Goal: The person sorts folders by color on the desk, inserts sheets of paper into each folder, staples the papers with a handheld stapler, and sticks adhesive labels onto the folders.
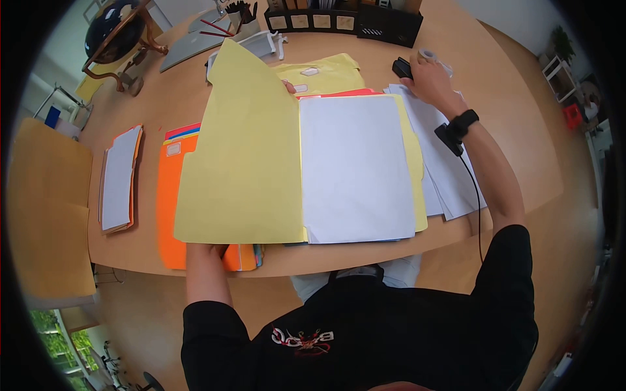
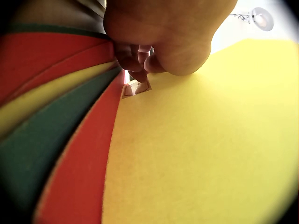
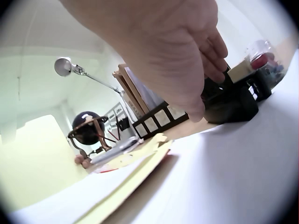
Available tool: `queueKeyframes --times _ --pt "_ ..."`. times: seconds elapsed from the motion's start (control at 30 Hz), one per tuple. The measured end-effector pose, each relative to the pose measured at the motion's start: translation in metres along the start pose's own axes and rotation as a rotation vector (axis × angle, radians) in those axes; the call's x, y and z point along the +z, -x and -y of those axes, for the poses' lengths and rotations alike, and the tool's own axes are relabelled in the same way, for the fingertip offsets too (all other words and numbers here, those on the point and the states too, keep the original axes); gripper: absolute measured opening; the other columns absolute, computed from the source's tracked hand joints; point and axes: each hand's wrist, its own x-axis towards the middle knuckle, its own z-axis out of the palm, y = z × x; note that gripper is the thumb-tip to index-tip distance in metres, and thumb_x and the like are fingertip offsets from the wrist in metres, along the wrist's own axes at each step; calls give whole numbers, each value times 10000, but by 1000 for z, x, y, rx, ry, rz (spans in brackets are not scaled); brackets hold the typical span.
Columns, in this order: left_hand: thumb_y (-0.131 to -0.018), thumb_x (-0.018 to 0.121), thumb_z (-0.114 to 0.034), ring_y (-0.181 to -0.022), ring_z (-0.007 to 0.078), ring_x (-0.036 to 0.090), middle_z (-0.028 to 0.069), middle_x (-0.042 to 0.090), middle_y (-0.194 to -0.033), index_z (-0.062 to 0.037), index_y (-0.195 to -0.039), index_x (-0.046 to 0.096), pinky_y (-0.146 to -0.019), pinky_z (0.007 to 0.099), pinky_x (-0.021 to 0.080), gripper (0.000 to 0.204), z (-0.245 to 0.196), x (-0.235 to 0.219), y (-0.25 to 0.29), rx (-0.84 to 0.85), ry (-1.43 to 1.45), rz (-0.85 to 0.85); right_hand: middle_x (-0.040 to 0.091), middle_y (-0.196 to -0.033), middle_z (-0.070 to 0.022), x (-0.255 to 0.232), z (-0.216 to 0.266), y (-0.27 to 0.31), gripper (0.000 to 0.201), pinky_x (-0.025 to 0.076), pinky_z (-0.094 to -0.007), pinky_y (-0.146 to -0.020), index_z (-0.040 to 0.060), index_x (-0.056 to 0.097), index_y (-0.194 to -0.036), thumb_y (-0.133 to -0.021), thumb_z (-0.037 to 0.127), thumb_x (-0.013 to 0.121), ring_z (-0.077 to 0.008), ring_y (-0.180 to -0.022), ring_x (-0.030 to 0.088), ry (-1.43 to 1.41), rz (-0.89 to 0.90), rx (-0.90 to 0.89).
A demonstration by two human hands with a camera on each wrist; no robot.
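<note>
A yellow file folder (image 1: 241, 150) lies spread in front of me, its left cover lifted and white sheets (image 1: 358, 169) on its right side. My left hand (image 2: 163, 32) reaches up behind that cover, largely hidden in the head view. One of its fingertips shows at the cover's upper edge, and its curled fingers hold the folder by the labelled tab in the left wrist view. Beyond the folder to the right, my right hand (image 1: 432, 81) grips a black stapler (image 3: 233, 109), thumb on one side and fingers on the other, over loose white paper (image 1: 450, 182).
Orange and other coloured folders (image 1: 171, 195) lie under the lifted cover, with a paper stack (image 1: 119, 176) farther left. Another yellow folder (image 1: 332, 72) lies behind. A black organizer (image 1: 313, 21), a tape roll (image 1: 427, 55) and a globe (image 1: 114, 36) stand at the back.
</note>
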Motion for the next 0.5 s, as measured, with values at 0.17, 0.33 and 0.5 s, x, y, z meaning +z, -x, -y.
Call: queueKeyframes --times 0.17,0.33,0.5 --pt "-944 570 -183 -822 119 542 3 565 -857 -74 -982 567 -744 288 469 115 -17 17 -20 -47 -82 -5 710 -1036 -215 -2 9 -26 397 546 -439 -847 -3 700 -1054 -827 320 739 -364 -990 686 -5 565 257" --pt "-944 570 -181 -819 117 542 3 566 -855 -74 -983 567 -740 287 469 114 -29 21 -28 -86 -141 -13 704 -1028 -215 -22 39 -61 483 542 -428 -827 -33 627 -1123 -860 364 708 -340 -984 690 -260 374 261" --pt "-943 569 -180 -815 115 542 2 566 -853 -74 -985 566 -736 286 470 114 -34 28 -23 -104 -172 -33 631 -1103 -130 -26 129 -66 587 495 -337 -889 -72 535 -1230 -897 372 727 -196 -1023 606 -1310 411 264"
